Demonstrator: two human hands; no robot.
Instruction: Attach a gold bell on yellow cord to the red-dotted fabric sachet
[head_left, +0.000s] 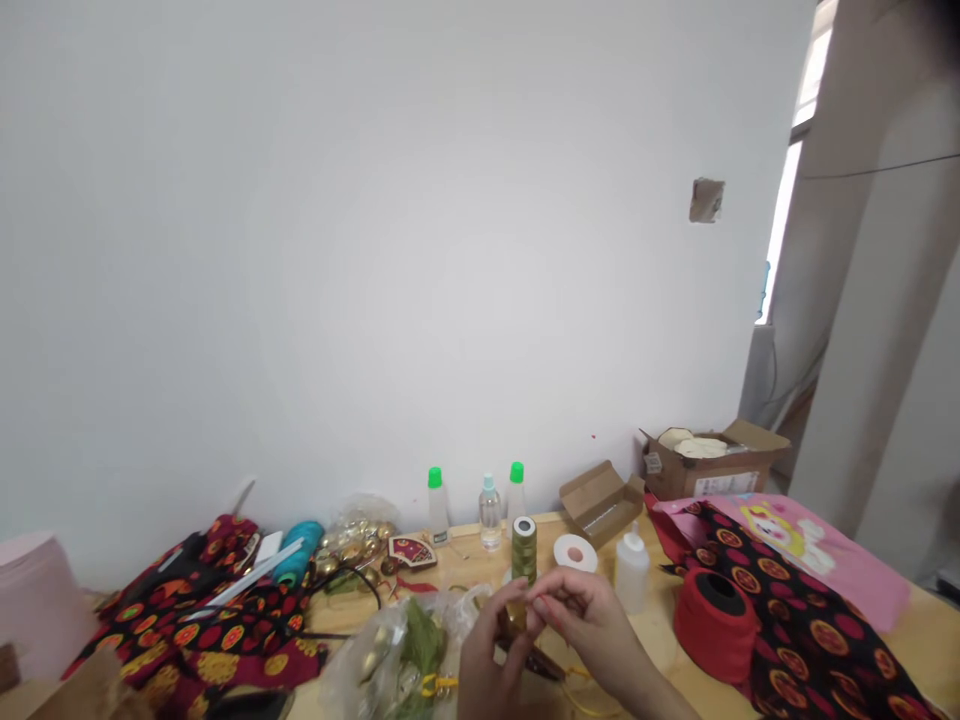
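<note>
My left hand and my right hand meet low in the middle of the view, fingertips pinched together. What they pinch is too small to make out. A shiny golden-brown thing shows between the fingers of my left hand, partly hidden. Under my hands lies a dark slender object, with a yellow cord nearby on the table. Just behind my fingertips stands an olive-green thread spool. To the left lies a clear plastic bag with a green tassel on it.
At the back stand green-capped bottles and a clear bottle. A white tape roll, squeeze bottle, red ribbon roll and cardboard boxes sit right. Patterned fabric, a teal spool and golden bells lie left.
</note>
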